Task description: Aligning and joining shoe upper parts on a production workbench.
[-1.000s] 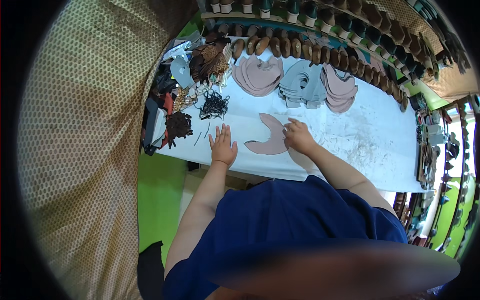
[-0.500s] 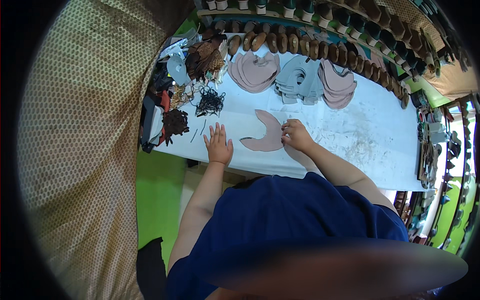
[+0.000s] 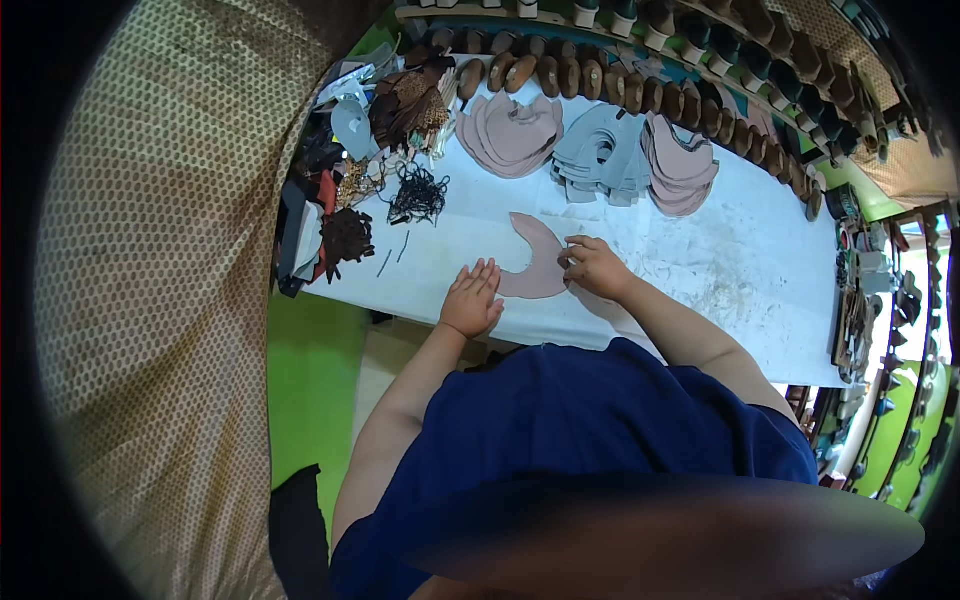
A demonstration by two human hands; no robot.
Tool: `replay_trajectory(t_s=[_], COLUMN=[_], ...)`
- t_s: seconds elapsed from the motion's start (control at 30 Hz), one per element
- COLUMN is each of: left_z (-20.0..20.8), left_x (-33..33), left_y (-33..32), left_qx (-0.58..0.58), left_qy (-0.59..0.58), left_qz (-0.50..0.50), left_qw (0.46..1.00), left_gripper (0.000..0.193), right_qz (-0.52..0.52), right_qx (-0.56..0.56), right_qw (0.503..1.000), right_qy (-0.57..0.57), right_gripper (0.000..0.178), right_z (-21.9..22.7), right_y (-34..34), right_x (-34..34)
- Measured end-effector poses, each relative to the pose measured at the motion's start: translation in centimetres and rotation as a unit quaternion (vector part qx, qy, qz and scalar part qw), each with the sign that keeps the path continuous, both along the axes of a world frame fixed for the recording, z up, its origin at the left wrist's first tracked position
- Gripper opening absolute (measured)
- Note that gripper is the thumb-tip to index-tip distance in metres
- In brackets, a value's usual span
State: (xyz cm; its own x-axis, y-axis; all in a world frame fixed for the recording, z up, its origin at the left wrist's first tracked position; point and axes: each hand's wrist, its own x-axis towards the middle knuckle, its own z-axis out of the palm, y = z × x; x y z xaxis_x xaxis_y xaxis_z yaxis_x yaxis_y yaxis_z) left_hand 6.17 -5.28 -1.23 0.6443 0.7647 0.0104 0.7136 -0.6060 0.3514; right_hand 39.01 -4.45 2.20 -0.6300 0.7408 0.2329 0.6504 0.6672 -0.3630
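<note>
we see a flat pink piece (image 3: 541,266), bent like a moon, on the white table (image 3: 740,310), near the middle of the frame. its hollow side faces the upper left. one tip points up, and the other tip is covered by the fingers of our left hand (image 3: 472,302). this hand is flat, palm down, with its fingers straight and close together and its thumb out to the right. our right hand (image 3: 594,269) is at the right edge of the pink piece. its fingers are bent and point left, with their tips at the edge. we cannot tell if they pinch it or just rest on it.

to the left of our hands, two thin dark strips (image 3: 384,263) lie side by side, not touching. above them is a messy heap of black strings (image 3: 418,194), and to their left is a small pile of dark brown bits (image 3: 348,236). in the upper middle of the frame, we see a pink stack (image 3: 510,140), a gray stack (image 3: 610,172) and one more pink stack (image 3: 680,182) in a line. behind them runs a long row of brown shoe shapes (image 3: 570,78).
</note>
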Motion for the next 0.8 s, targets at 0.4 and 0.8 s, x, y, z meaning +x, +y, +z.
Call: replay_trajectory(t_s=[0.4, 0.8], left_z=[0.4, 0.6], left_x=[0.3, 0.4], left_y=[-0.2, -0.1], left_qx=[0.019, 0.036], left_qy=[0.03, 0.019], left_qz=[0.007, 0.044], left_qw=[0.999, 0.998], left_gripper=[0.065, 0.071], right_qz=[0.024, -0.128], right_qx=[0.031, -0.048], right_qw=[0.999, 0.987], right_qy=[-0.036, 0.09], right_gripper=[0.01, 0.009], right_z=[-1.1, -1.9], right_y=[0.1, -0.1], right_x=[0.0, -2.4])
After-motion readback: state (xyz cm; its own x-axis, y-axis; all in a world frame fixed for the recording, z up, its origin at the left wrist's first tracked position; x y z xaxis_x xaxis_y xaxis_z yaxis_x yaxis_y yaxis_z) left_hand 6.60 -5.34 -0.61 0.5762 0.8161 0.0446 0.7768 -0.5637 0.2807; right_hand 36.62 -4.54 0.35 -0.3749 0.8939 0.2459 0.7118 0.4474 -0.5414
